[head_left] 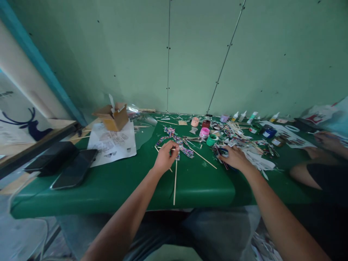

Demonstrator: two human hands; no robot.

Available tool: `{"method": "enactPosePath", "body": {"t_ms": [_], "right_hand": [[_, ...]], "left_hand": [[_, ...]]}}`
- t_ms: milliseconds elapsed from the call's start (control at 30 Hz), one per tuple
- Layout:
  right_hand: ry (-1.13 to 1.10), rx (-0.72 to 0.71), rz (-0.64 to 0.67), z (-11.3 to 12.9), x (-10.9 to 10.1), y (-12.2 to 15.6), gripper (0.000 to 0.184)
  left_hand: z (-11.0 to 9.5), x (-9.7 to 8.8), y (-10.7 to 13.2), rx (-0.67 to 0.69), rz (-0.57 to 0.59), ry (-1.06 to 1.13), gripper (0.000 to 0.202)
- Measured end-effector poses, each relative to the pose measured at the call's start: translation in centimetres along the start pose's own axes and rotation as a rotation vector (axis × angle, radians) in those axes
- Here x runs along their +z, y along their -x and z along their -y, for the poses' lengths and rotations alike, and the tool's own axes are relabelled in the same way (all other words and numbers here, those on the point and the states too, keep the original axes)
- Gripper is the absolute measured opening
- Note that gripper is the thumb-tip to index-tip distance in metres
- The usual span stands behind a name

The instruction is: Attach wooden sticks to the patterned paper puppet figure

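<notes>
My left hand [165, 156] is closed in a pinch on a thin wooden stick [175, 181] whose long end runs toward the table's front edge. It sits beside a strip of patterned paper [176, 141] shaped like a pinwheel on the green table [122, 181]. My right hand [233, 157] rests with curled fingers on a pile of paper scraps and a dark object; what it grips is hidden. Scissors [191, 139] lie between the hands.
Small paint pots, pink [204, 132] and green [211, 140], and several glue bottles stand at the back. An open cardboard box [114, 116] sits on a printed sheet [112, 143]. Two phones [74, 168] lie at the left. Another person's arms [312, 170] rest at the right.
</notes>
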State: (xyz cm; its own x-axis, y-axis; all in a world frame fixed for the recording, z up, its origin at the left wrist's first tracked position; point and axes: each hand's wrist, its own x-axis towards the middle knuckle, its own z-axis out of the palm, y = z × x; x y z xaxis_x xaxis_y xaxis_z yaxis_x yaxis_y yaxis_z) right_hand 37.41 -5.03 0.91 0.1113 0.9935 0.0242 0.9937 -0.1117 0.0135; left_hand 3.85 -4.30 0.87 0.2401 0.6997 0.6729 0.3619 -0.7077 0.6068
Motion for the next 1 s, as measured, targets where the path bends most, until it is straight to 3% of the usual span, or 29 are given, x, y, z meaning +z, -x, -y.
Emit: {"method": "enactPosePath", "body": {"t_ms": [133,333,467,567,633,700,800,900,1000], "right_hand": [[-0.062,0.067,-0.014,-0.2,0.2,-0.3,0.057],[-0.067,0.021,-0.066,-1.0,1.8,-0.3,0.043],[-0.110,0.037,-0.265,0.2,1.1,0.5,0.035],[-0.451,-0.103,-0.430,3.6,-0.8,2.1,0.028],[-0.788,-0.223,-0.353,7.1,-2.1,3.5,0.029],[-1.046,-0.304,-0.167,10.9,-3.0,4.8,0.032],[-1.386,-0.312,0.036,15.6,-3.4,5.9,0.035],[-1.653,-0.193,0.096,17.7,-3.1,5.9,0.033],[-1.720,-0.101,0.136,17.9,-2.8,5.7,0.036]], "left_hand": [[0.3,0.1,0.0,0.036,-0.028,0.029,0.013],[0.4,0.1,0.1,0.087,-0.077,0.081,0.013],[0.4,0.2,0.2,0.092,-0.083,0.134,0.012],[0.4,0.3,0.2,0.092,-0.075,0.150,0.011],[0.3,0.3,0.2,0.095,-0.064,0.143,0.011],[0.2,0.2,0.2,0.106,-0.061,0.137,0.010],[0.1,0.0,0.1,0.133,-0.057,0.133,0.009],[0.2,-0.1,0.2,0.147,-0.028,0.105,0.008],[0.2,0.0,0.3,0.151,-0.023,0.069,0.009]]}}
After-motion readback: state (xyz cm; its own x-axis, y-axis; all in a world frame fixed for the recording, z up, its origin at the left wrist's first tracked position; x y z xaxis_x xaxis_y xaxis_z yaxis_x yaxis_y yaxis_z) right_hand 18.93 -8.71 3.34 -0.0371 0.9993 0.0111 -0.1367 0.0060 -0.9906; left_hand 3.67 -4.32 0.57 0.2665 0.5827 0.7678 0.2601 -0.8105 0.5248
